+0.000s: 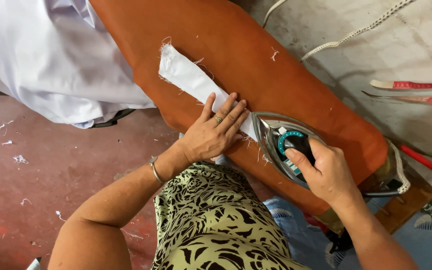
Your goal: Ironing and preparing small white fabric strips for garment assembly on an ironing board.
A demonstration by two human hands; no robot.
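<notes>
A narrow white fabric strip (186, 75) with frayed edges lies along an orange padded ironing board (256, 65). My left hand (216, 130) presses flat on the strip's near end, fingers together, a ring on one finger and a bangle at the wrist. My right hand (326, 172) grips the dark handle of a metal clothes iron (276, 137), whose pointed tip rests on the strip right beside my left fingertips. A teal dial shows on the iron's top.
A pile of pale lilac cloth (51, 60) hangs off the board's far left end. A braided cord (361, 30) runs over the grey surface at the right, near red-and-white measuring tapes (416, 85). Thread scraps dot the red floor (36, 165).
</notes>
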